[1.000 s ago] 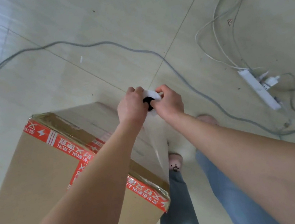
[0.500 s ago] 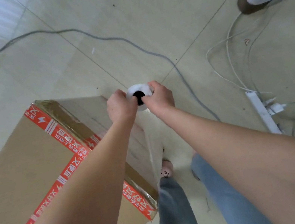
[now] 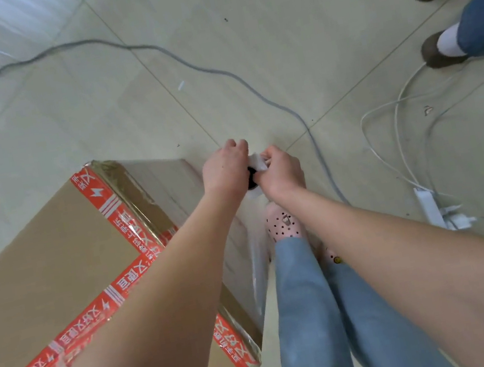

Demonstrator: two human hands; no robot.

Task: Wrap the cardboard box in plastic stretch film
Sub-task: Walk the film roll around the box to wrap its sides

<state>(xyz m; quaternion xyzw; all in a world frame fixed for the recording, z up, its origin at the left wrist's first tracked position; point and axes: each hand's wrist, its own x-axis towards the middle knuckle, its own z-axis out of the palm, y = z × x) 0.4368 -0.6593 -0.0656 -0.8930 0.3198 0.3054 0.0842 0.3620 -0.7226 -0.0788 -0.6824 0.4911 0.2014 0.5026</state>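
Note:
A large cardboard box [image 3: 49,269] with red printed tape along its edges stands on the floor at lower left. Clear film covers its right side. My left hand [image 3: 225,170] and my right hand [image 3: 281,173] both grip the top of an upright stretch film roll [image 3: 255,163], white with a dark core hole, just past the box's far right corner. A sheet of clear film [image 3: 259,264] hangs from the roll down along the box's right side. The hands hide most of the roll.
A grey cable [image 3: 248,81] runs across the tiled floor beyond the box. White cords and a power strip [image 3: 431,209] lie at right. Another person's feet [image 3: 437,50] stand at upper right. My own legs in blue jeans [image 3: 309,317] are beside the box.
I have stepped on around the box, so it now sits lower and further left in view. Both hands keep their grip on the roll. The other person's feet have come into view.

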